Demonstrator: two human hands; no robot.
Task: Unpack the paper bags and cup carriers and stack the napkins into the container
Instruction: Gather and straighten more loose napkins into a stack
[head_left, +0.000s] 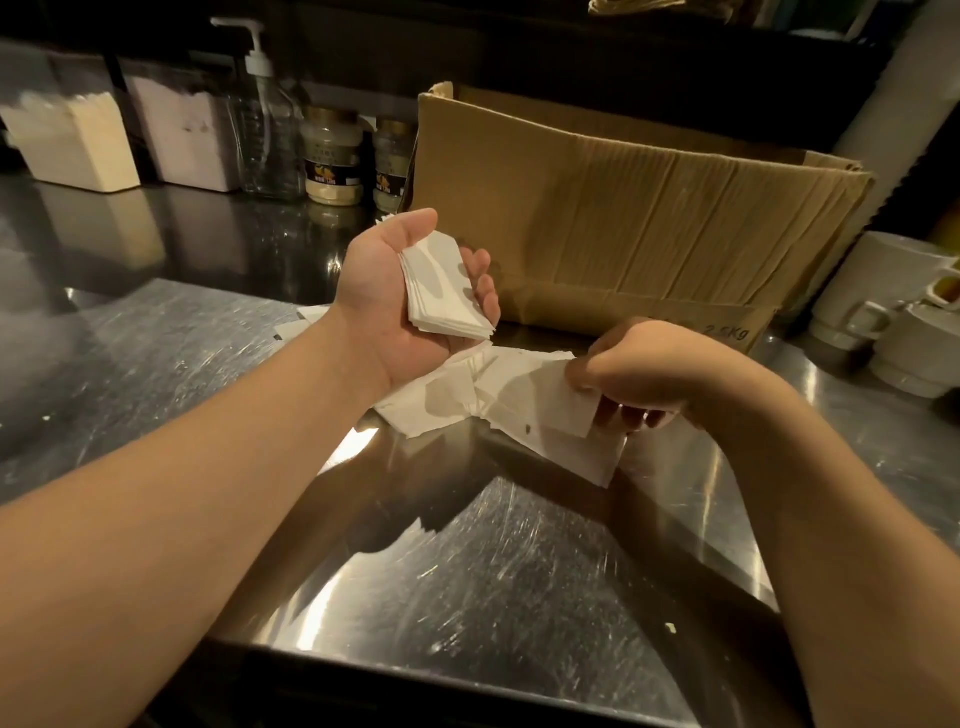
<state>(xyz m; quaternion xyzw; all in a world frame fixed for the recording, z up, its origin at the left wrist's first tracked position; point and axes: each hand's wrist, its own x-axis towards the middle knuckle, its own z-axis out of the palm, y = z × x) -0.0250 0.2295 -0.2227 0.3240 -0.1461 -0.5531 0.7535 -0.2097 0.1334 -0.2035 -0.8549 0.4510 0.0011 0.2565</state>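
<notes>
Behind my hands stands a creased cardboard box (639, 218), printed "2.5Kg". Loose white napkins (467, 395) lie scattered on the steel counter (493, 571). My left hand (410, 291) cups a squared stack of napkins (447, 291); my right hand (639, 374) pinches a single napkin (561, 405).

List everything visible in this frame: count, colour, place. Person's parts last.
napkin stack: one, white, in left palm
loose napkins: a pile, white, on the counter
counter: one, steel, foreground
cardboard box: one, brown, behind the hands
jars: two, pale contents, left of box
pump bottle: one, clear, beside jars
containers: two, pale, far left
mugs: several, white, far right
left hand: grip around the stack
right hand: pinching one loose napkin
</notes>
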